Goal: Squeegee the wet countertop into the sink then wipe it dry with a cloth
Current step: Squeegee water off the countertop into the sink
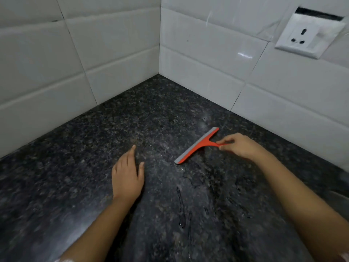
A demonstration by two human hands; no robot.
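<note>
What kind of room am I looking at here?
Most likely a kitchen corner. A dark speckled granite countertop meets glossy white wall tiles, a white wall socket sits above it, and the right hand holds an orange squeegee with a grey blade on the wet stone.

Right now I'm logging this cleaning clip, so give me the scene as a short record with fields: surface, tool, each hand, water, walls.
surface: dark speckled granite countertop, running into a tiled corner
tool: orange squeegee with a grey blade, lying on the countertop
right hand: fingers pinching the end of the squeegee handle
left hand: open, palm down, flat on the countertop, holding nothing
water: streaks and droplets on the countertop, nearer the camera than the squeegee
walls: white tiles; wall socket at upper right
sink, cloth: not in view
</note>
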